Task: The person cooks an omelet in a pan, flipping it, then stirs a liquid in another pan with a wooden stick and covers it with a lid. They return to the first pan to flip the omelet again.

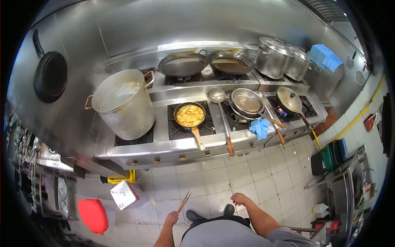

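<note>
My left hand [171, 217] is closed around a pair of thin wooden sticks [184, 201], their tips slightly apart and pointing up. To the right, my right hand [238, 199] is held in front of my body over the floor, its fingers curled; whether it holds anything small is hard to make out. Both hands are away from the stove. A frying pan [189, 115] with a yellow, egg-like food sits on a front burner, its wooden handle toward me.
A large steaming pot [124, 108] stands left on the stove [164, 145]. A ladle [224, 117], strainers, a blue cloth [260, 128] and a lidded pan [289, 100] are to the right. Wide pans and tall pots line the back. A red bag [93, 215] lies at left.
</note>
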`<move>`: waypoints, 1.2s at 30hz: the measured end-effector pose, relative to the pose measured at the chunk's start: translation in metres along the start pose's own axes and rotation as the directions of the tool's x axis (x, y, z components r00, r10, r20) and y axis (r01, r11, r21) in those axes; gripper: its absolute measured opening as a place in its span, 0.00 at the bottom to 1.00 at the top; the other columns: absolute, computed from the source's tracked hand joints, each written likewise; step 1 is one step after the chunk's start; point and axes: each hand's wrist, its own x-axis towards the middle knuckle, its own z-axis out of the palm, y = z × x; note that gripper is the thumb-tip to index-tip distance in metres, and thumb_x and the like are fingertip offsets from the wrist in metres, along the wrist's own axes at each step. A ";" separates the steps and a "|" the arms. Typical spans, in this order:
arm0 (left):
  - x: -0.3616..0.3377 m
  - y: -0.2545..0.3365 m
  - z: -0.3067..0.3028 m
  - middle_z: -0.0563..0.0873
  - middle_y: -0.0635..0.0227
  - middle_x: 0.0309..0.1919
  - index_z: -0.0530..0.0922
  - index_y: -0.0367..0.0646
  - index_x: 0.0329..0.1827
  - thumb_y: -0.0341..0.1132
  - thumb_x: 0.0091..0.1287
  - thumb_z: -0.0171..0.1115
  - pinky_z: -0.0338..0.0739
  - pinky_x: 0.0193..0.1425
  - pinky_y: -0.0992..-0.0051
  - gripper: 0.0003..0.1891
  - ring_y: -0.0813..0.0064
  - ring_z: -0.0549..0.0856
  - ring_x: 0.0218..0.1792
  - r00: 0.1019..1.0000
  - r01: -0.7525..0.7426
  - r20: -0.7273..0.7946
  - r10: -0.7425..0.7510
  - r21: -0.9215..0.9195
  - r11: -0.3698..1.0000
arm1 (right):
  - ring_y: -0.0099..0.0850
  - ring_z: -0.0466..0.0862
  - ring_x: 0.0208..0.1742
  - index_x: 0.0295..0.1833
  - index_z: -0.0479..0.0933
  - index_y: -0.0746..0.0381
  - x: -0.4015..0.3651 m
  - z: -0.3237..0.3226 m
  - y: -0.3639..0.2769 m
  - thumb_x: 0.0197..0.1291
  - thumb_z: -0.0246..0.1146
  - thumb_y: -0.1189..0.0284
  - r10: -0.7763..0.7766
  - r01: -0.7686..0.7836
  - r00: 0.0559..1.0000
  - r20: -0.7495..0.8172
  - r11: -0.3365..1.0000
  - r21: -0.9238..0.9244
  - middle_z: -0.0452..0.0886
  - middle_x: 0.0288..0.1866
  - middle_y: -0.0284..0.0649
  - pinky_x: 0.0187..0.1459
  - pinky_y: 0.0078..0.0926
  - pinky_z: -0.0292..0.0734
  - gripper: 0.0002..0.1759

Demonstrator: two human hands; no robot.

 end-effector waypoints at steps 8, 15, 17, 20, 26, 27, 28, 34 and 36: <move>-0.036 0.012 0.059 0.80 0.64 0.20 0.77 0.45 0.46 0.40 0.55 0.55 0.72 0.20 0.75 0.17 0.75 0.77 0.18 0.992 0.072 0.096 -0.078 0.067 0.995 | 0.25 0.77 0.22 0.43 0.72 0.60 -0.028 -0.043 0.060 0.53 0.57 0.59 0.045 -0.045 0.999 -0.016 0.999 -0.014 0.79 0.29 0.38 0.20 0.20 0.72 0.18; -0.056 0.056 0.131 0.82 0.59 0.27 0.77 0.45 0.46 0.41 0.55 0.55 0.75 0.33 0.71 0.17 0.69 0.81 0.28 0.974 -0.190 0.158 0.159 0.200 0.961 | 0.26 0.78 0.24 0.37 0.74 0.62 -0.040 -0.093 0.150 0.54 0.53 0.60 0.066 -0.066 0.998 0.009 0.998 -0.012 0.78 0.28 0.38 0.21 0.24 0.72 0.17; -0.038 0.058 0.147 0.82 0.57 0.33 0.76 0.45 0.46 0.40 0.54 0.56 0.74 0.40 0.69 0.17 0.64 0.81 0.36 0.982 -0.172 0.134 0.135 0.329 0.929 | 0.27 0.79 0.24 0.35 0.75 0.64 -0.040 -0.107 0.177 0.54 0.52 0.60 0.051 -0.052 0.999 -0.011 0.998 -0.037 0.78 0.30 0.39 0.21 0.23 0.73 0.17; -0.051 0.096 0.164 0.82 0.56 0.37 0.76 0.46 0.46 0.40 0.55 0.56 0.74 0.42 0.66 0.17 0.60 0.81 0.39 0.986 -0.153 0.111 0.121 0.357 0.921 | 0.27 0.79 0.25 0.39 0.74 0.63 -0.042 -0.124 0.215 0.54 0.52 0.60 0.212 -0.212 0.977 0.013 0.977 -0.035 0.78 0.33 0.39 0.23 0.25 0.73 0.17; -0.056 0.180 0.204 0.79 0.68 0.28 0.71 0.43 0.51 0.37 0.58 0.55 0.71 0.25 0.81 0.18 0.80 0.76 0.24 0.909 -0.069 0.394 0.138 -0.185 0.980 | 0.26 0.78 0.29 0.42 0.74 0.59 -0.072 -0.152 0.213 0.53 0.57 0.57 0.112 -0.097 0.993 -0.033 0.950 0.298 0.78 0.34 0.36 0.27 0.23 0.73 0.18; -0.067 0.207 0.213 0.78 0.71 0.29 0.69 0.43 0.53 0.36 0.59 0.54 0.69 0.23 0.84 0.18 0.84 0.73 0.22 0.866 -0.044 0.466 0.183 -0.292 0.955 | 0.25 0.77 0.30 0.44 0.74 0.59 -0.074 -0.153 0.206 0.53 0.58 0.55 0.011 -0.001 1.000 -0.027 0.937 0.350 0.78 0.35 0.36 0.29 0.22 0.73 0.20; -0.077 0.235 0.222 0.78 0.71 0.31 0.68 0.43 0.54 0.36 0.61 0.52 0.69 0.24 0.83 0.18 0.84 0.74 0.22 0.819 -0.009 0.542 0.187 -0.315 0.949 | 0.25 0.77 0.31 0.47 0.73 0.58 -0.079 -0.154 0.190 0.54 0.58 0.55 -0.062 0.046 0.998 0.032 0.924 0.379 0.78 0.36 0.35 0.31 0.22 0.73 0.21; -0.124 0.352 0.267 0.77 0.70 0.34 0.66 0.43 0.55 0.36 0.64 0.49 0.72 0.27 0.82 0.17 0.82 0.75 0.25 0.638 -0.148 0.693 0.335 -0.317 0.937 | 0.24 0.74 0.37 0.50 0.70 0.61 -0.125 -0.145 0.070 0.58 0.53 0.53 -0.432 0.343 0.902 -0.013 0.697 0.630 0.76 0.40 0.34 0.35 0.23 0.71 0.24; -0.131 0.363 0.276 0.78 0.69 0.34 0.66 0.42 0.54 0.36 0.64 0.49 0.72 0.28 0.82 0.17 0.81 0.76 0.26 0.576 -0.193 0.749 0.327 -0.264 0.945 | 0.25 0.74 0.39 0.49 0.70 0.61 -0.128 -0.144 0.064 0.60 0.51 0.55 -0.451 0.342 0.891 -0.058 0.580 0.740 0.75 0.41 0.35 0.36 0.23 0.71 0.22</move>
